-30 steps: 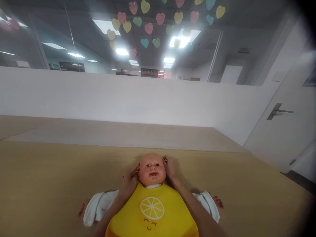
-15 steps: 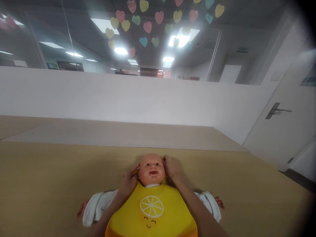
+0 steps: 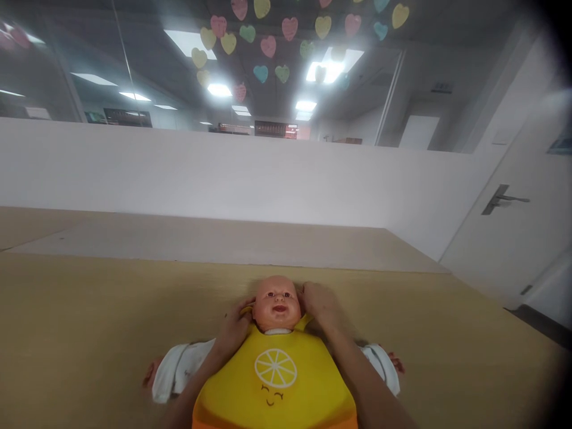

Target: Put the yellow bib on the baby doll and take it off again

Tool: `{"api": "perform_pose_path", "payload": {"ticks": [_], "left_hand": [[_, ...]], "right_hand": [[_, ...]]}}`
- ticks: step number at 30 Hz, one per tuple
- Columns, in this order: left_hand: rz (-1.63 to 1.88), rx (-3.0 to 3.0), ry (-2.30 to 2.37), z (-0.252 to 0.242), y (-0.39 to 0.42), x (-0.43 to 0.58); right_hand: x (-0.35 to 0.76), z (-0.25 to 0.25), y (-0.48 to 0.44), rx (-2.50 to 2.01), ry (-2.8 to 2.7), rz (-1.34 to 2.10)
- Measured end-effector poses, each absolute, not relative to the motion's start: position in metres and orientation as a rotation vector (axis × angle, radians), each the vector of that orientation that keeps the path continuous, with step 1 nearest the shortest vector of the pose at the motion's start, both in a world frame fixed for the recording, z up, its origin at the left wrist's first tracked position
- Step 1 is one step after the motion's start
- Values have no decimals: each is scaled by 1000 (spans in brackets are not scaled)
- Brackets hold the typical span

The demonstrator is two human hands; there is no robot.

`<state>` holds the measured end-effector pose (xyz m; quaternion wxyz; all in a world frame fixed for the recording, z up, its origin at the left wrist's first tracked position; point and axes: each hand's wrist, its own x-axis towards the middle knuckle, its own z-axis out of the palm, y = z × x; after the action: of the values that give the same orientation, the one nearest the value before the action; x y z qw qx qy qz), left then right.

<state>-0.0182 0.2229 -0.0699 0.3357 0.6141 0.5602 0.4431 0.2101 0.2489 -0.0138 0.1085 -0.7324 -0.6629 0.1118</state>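
Note:
A baby doll [image 3: 277, 298] lies on its back with its head away from me, in white sleeves spread to both sides. Over its chest is a yellow bib [image 3: 308, 369] with a white citrus slice and a smiling face printed on it. Beside the doll's head on the left, my left hand [image 3: 236, 329] is closed on a yellow bib strap, its fingertips partly behind the head. My right hand [image 3: 318, 305] is closed at the other side of the head, where the right strap [image 3: 304, 322] runs up to it; its fingertips are mostly hidden.
The wooden table [image 3: 111, 310] spreads around the doll, with a paler strip [image 3: 214, 241] along its far side. Behind stands a white wall [image 3: 201, 173] under glass with heart-shaped notes. A door with a metal handle [image 3: 498, 199] is on the right.
My right hand has shifted slightly right and away from the doll's head, and more of the right bib strap shows. My left hand stays at the left strap.

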Motion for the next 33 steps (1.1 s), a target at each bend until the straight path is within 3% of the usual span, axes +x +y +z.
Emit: {"api": "perform_pose_path", "payload": {"ticks": [8, 16, 22, 26, 33], "left_hand": [[1190, 1552, 1478, -50, 210, -23], [1397, 1204, 1223, -2, 178, -29], [1230, 1722, 1192, 45, 131, -8], [1224, 1957, 1191, 53, 113, 6], [1224, 2062, 1204, 44, 104, 13]], "right_hand": [[232, 4, 240, -2096, -1828, 311], [256, 32, 185, -1203, -1614, 746], [243, 67, 128, -724, -1789, 962], [231, 83, 104, -603, -1956, 844], [223, 75, 90, -795, -2035, 464]]}}
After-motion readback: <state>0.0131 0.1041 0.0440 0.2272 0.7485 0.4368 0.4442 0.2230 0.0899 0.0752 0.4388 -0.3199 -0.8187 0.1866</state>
